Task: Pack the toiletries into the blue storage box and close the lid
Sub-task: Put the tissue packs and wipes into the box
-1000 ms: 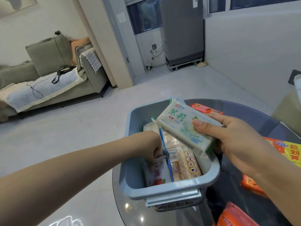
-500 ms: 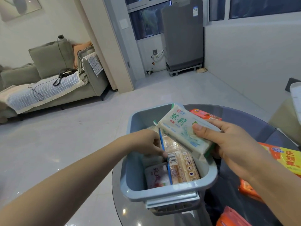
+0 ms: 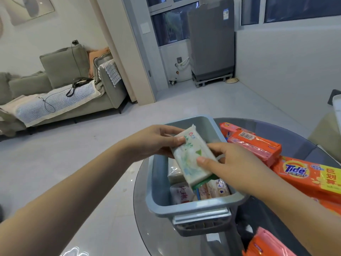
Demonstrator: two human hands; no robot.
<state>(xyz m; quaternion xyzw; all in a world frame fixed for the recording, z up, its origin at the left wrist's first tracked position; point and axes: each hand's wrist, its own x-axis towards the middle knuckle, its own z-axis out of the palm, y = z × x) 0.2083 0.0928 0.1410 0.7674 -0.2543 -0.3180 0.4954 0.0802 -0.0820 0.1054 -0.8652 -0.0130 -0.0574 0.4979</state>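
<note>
Holding white soap pack (image 3: 191, 157) over blue box (image 3: 158, 174), both hands (image 3: 234, 163), free gap along left wall

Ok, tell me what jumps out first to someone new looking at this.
Both hands, left hand and right hand, grip a white soap pack over the open blue storage box, which already holds several packets. To the box's right, bright orange Tide packs lie on the dark glass table.

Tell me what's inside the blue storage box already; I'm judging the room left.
Inside the blue storage box: a white sachet, a cellophane multipack and a clear-wrapped pack. The white soap bar, held by both hands, hides the middle and far end.
</note>
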